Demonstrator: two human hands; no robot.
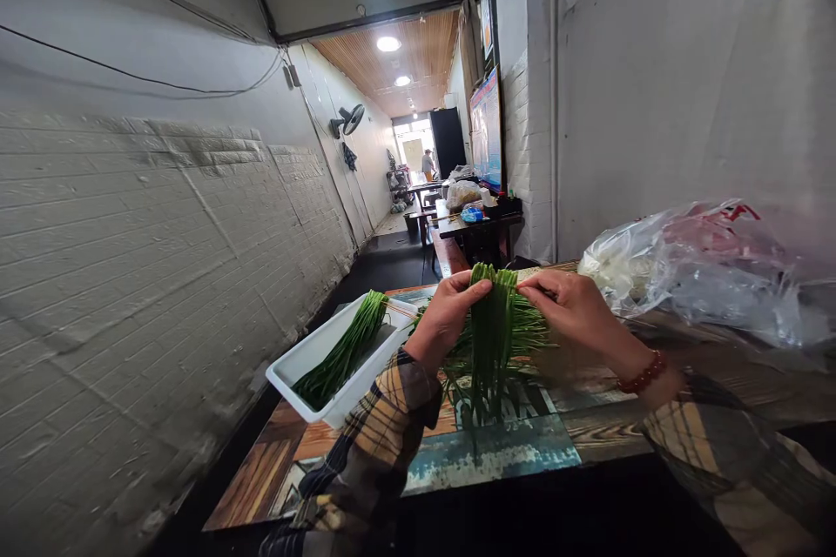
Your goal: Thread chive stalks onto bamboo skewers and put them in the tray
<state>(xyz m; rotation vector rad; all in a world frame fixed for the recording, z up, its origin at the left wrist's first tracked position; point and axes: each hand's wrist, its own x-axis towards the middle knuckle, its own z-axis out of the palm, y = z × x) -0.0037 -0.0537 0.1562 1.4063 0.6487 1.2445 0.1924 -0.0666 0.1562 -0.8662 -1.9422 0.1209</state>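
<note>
My left hand (pixel 450 313) grips a flat bunch of green garlic chives (pixel 491 348) near its cut top ends, thumb across the front. The long leaves hang straight down over the table. At the bunch's upper right edge, my right hand (pixel 567 300) is pinched closed; what lies between its fingertips is too small to make out. More loose chives (pixel 532 326) lie on the table behind the bunch. To the left, a white plastic tray (pixel 340 418) holds another bunch of chives (pixel 346 348), with thin sticks (pixel 400 308) at its upper end.
A patterned wooden table (pixel 261 470) extends beneath my hands. Clear plastic bags (pixel 705 265) lie on its right side, by the wall. Farther back stands a dark table (pixel 457 226) with bags and small items. A person (pixel 428 164) is at the far end of the room.
</note>
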